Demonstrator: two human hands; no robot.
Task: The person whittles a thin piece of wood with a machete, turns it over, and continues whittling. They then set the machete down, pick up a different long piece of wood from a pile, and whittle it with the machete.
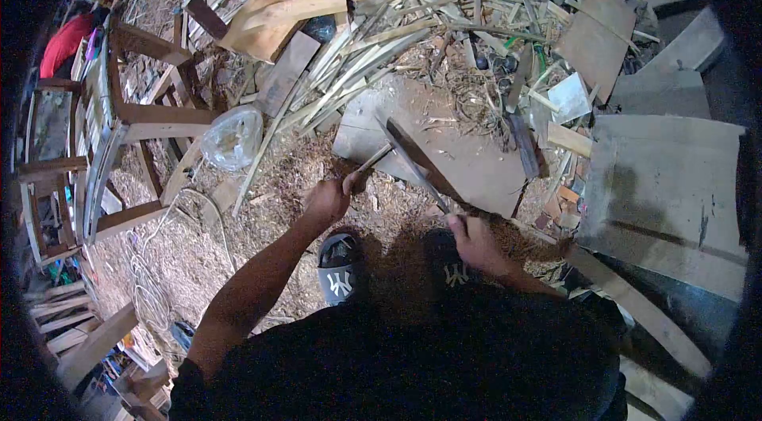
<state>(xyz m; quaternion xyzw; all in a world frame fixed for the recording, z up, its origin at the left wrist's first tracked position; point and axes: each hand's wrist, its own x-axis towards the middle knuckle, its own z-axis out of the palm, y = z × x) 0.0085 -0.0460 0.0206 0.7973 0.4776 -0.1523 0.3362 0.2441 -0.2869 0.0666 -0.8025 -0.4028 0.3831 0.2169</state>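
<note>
My left hand [327, 203] is closed around a short, thin wooden stick [375, 157] that points up and to the right. In my right hand [478, 245] is a machete [411, 161], its long narrow blade slanting up and to the left. The blade crosses the far end of the stick in this view. Both are over the near part of a flat grey-brown board [476, 175] on the floor, and the blade lies beside a dark shadow there. My feet, in dark slides [341, 272], stand just below.
Wood offcuts and thin strips [349, 72] are heaped beyond the board. Wooden frames [151, 119] and a clear plastic bag [232, 138] are on the left, with a coiled cord [147, 290] on the sawdust. A large panel [667, 191] stands at the right.
</note>
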